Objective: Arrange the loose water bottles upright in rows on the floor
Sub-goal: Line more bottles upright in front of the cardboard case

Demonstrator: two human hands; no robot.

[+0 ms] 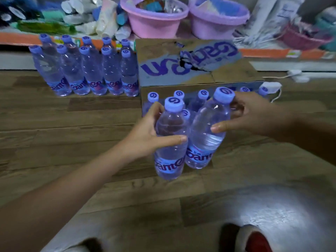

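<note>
My left hand (145, 135) grips a clear water bottle (171, 157) with a purple cap, held upright above the wooden floor. My right hand (254, 115) holds a second bottle (209, 131) beside it, tilted slightly to the right. Behind them several more bottles (202, 99) stand in an open cardboard box (181, 73). Two rows of upright bottles (85, 70) stand on the floor at the back left, next to the box.
Two pink and purple plastic basins (154, 20) and mixed packets sit on a low shelf behind. A white plug and cable (271, 86) lie right of the box. My knees (272, 215) are at the bottom edge. Bare wooden floor (72, 133) spreads to the left.
</note>
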